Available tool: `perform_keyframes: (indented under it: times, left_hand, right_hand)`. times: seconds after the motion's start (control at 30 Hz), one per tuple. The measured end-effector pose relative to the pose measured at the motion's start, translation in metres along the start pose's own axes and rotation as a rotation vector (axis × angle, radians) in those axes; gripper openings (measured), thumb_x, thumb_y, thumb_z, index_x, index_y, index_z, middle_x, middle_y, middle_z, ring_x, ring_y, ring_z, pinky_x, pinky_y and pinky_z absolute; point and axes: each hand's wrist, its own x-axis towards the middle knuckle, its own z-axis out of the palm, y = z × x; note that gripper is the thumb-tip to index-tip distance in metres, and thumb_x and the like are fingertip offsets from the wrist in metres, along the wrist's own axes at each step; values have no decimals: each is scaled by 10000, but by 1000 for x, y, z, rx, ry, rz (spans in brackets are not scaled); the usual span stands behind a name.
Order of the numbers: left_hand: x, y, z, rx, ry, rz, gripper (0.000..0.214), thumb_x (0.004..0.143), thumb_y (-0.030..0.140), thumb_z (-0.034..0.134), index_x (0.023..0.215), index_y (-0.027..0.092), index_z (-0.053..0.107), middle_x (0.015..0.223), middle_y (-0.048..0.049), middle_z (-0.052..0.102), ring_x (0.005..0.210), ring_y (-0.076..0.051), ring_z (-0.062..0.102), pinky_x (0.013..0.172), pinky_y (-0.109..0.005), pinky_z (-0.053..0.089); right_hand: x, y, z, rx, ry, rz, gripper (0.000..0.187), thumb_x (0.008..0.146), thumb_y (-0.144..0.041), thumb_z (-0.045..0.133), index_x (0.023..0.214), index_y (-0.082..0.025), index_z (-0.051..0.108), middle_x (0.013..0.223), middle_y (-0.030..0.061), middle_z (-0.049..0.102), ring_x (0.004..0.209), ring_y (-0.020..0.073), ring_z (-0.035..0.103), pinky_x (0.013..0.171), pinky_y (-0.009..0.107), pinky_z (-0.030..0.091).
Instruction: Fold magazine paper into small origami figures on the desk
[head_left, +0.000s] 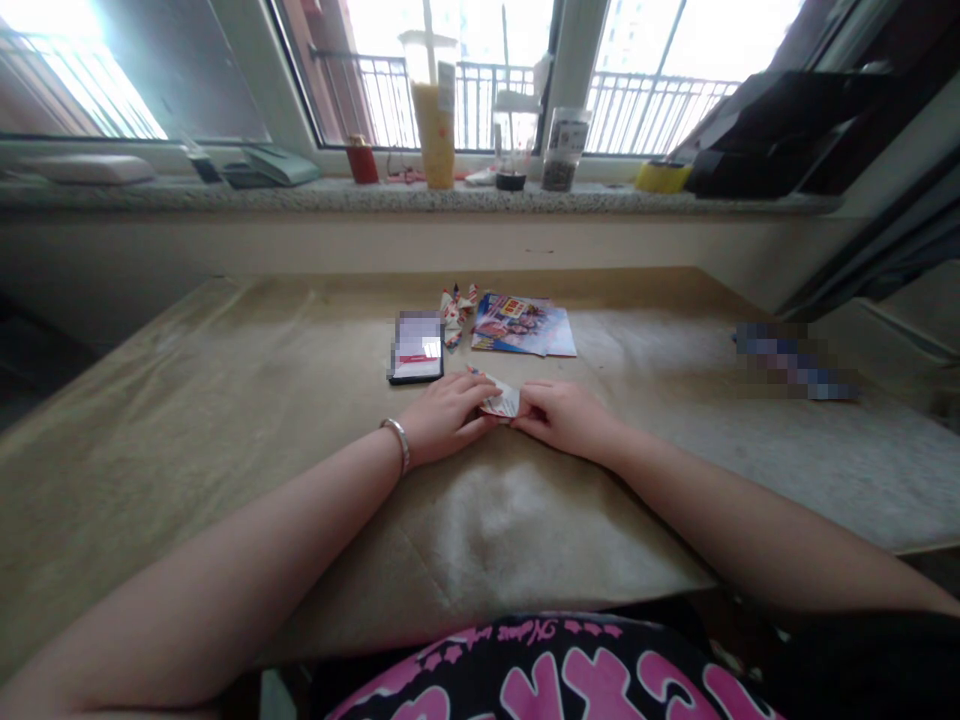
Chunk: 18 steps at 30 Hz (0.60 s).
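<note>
A small piece of folded printed paper (504, 400), mostly white, lies on the tabletop between my two hands. My left hand (448, 415), with a silver bangle at the wrist, rests its fingers over the paper's left side and holds it. At the right edge, my right hand (562, 415) pinches the paper between curled fingers and thumb. Part of the paper is hidden under the fingers. Just beyond my left hand lies a phone (418, 348) with a lit screen. Folded paper pieces (456, 315) in white, red and blue sit beside the phone.
A stack of colourful printed leaflets (523, 325) lies past my hands on the covered table (247, 400). Another printed item (795, 362) is at the far right. Along the windowsill (337, 198) stand a tall yellow-filled cup (433, 130), a red container (362, 160) and clear containers.
</note>
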Motion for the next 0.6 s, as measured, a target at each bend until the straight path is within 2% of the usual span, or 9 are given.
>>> perform_keyframes:
  times: [0.13,0.23,0.37,0.47,0.6]
  left_hand:
    - [-1,1,0,-1,16,-18,437,888,382,471,1271,172,473,1332,-110,482,1249,-251,413,1059,-423,342]
    - [-2,2,1,8,6,-45,498,849,356,525,1300,162,444,1353,-122,457,1248,-261,418,1058,-424,352]
    - [-2,1,2,4,25,-49,539,839,340,533,1330,160,399,1343,-123,462,1237,-259,430,1050,-419,366]
    - [-1,1,3,-10,96,-35,508,828,305,548,1292,145,414,1306,-127,489,1209,-244,457,1036,-398,385]
    - [0,1,2,31,251,-4,291,843,295,538,1104,167,517,1115,-96,586,1043,-217,549,912,-367,463]
  right_hand:
    - [2,0,1,170,-13,97,231,779,-335,612,639,-183,510,626,-20,534,593,107,456,545,224,298]
    - [4,1,1,262,-26,163,338,822,-407,537,583,-182,458,560,-36,460,553,98,404,523,227,271]
    - [6,4,1,333,-29,188,371,857,-442,454,594,-182,451,554,-43,413,557,98,387,526,231,260]
    - [7,7,4,382,-7,215,374,851,-452,455,596,-179,459,555,-44,415,563,97,388,532,230,264]
    - [8,7,6,398,-1,277,293,811,-423,518,660,-173,540,569,-43,454,562,98,395,527,228,271]
